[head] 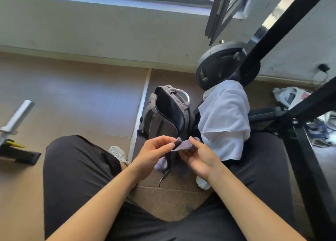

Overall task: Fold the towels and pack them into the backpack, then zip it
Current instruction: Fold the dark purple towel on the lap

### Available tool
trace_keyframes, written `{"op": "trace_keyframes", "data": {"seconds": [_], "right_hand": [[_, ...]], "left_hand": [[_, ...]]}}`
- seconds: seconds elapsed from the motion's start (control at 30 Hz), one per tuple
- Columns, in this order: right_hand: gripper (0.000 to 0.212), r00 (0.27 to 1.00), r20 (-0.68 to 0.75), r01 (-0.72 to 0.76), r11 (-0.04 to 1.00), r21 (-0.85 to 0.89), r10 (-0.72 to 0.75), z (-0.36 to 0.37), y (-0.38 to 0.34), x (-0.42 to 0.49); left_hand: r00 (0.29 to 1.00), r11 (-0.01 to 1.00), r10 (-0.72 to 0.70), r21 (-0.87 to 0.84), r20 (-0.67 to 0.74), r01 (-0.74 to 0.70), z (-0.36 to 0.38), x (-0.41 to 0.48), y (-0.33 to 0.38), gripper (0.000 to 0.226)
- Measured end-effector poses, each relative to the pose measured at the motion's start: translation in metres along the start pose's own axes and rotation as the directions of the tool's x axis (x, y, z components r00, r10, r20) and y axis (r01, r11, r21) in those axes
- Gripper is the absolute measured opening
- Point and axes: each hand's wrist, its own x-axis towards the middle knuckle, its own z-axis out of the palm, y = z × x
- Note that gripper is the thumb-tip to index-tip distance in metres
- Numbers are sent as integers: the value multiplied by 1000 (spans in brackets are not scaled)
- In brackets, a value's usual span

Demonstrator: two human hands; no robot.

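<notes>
A small purple-grey towel [182, 144] hangs between my two hands above the floor, its lower part drooping between my knees. My left hand [154, 152] pinches its top left edge. My right hand [197, 158] pinches the top right edge, palm up. Just beyond them a grey backpack [163, 118] stands on the floor with its main compartment unzipped and gaping dark. A white towel [224, 117] is draped over my right knee, beside the backpack.
A black weight plate [223, 64] and a black metal rack frame [269, 40] stand at the right. A barbell end [17, 117] lies on the floor at left. My shoes [118, 153] rest on the brown mat. Clutter lies at the far right.
</notes>
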Motion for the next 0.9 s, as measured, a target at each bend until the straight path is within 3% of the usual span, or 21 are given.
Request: {"op": "trace_keyframes", "data": {"seconds": [0.17, 0.27, 0.37, 0.47, 0.53, 0.57, 0.7, 0.77, 0.83, 0.9], "right_hand": [[17, 999, 40, 16, 999, 48, -18, -1, -1, 3], [19, 996, 84, 34, 999, 8, -34, 2, -2, 2], [19, 987, 61, 158, 947, -281, -147, 5, 4, -1], [24, 886, 61, 384, 653, -653, -460, 0, 7, -3], [15, 769, 212, 515, 387, -765, -603, -2, 3, -5], [15, 742, 310, 552, 280, -785, -594, -4, 2, -5], [65, 681, 622, 634, -113, -765, -387, -14, 2, 4], [67, 710, 638, 630, -135, -764, -298, -15, 3, 5], [54, 754, 608, 613, -65, -787, -249, -13, 4, 5], [34, 750, 618, 625, -53, -779, -235, -12, 3, 4]], "left_hand": [[998, 996, 46, 80, 50, -50, 0, -1, -2, 42], [992, 987, 108, 127, -61, -100, 1, 5, -7, 32], [985, 989, 111, 110, -129, -97, -3, 9, -6, 25], [983, 993, 88, 94, -159, -74, -9, 10, -3, 21], [984, 995, 74, 82, -160, -61, -10, 10, -1, 21], [986, 994, 75, 90, -152, -62, -10, 10, 0, 23], [994, 991, 75, 116, -77, -66, -11, 7, 5, 29], [996, 990, 86, 117, -38, -81, -11, 5, 7, 31], [996, 989, 94, 114, -5, -93, -12, 3, 8, 32], [995, 988, 94, 118, 17, -95, -15, 2, 9, 32]]}}
